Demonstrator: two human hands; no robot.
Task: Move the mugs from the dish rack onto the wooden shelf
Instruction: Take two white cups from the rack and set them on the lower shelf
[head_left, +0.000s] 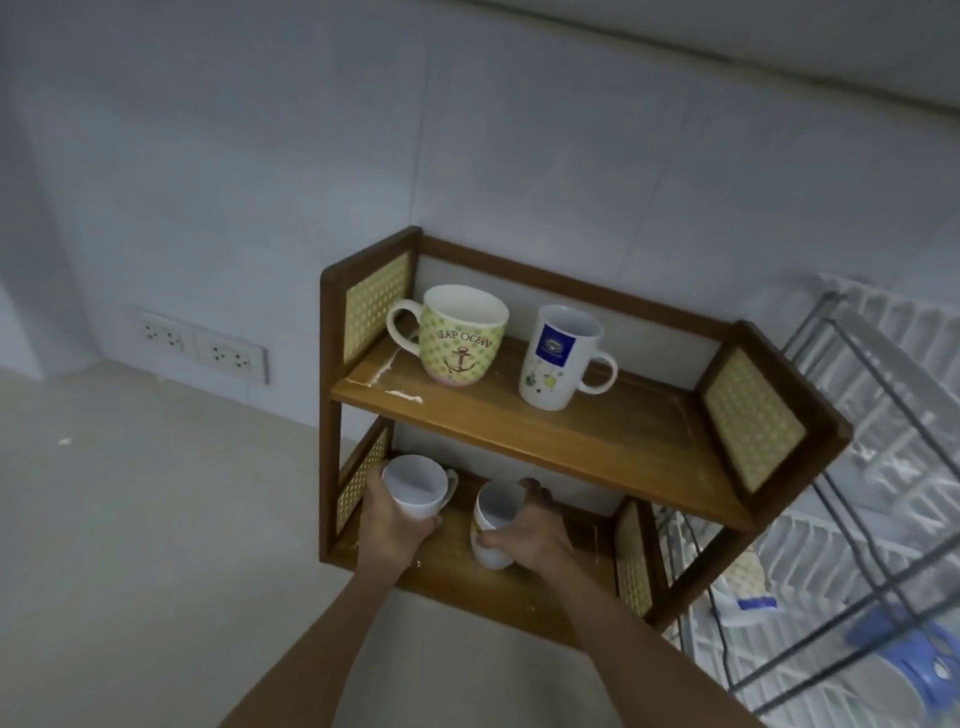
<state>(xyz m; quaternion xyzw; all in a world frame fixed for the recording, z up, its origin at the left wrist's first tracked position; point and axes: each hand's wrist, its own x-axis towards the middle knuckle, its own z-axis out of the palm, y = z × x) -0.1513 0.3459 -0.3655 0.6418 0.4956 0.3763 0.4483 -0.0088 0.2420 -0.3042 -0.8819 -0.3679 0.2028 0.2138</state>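
Observation:
A two-tier wooden shelf with cane side panels stands against the wall. On its top board sit a wide green anchor mug and a tall white mug with a blue label. At the lower board, my left hand grips a plain white mug near the left panel. My right hand wraps around a white mug with yellow print in the middle of the lower board. Whether these two mugs rest on the board cannot be told.
A white-and-wire dish rack stands right of the shelf, with a blue plastic piece at its lower tier. Two wall sockets sit left of the shelf above a pale countertop.

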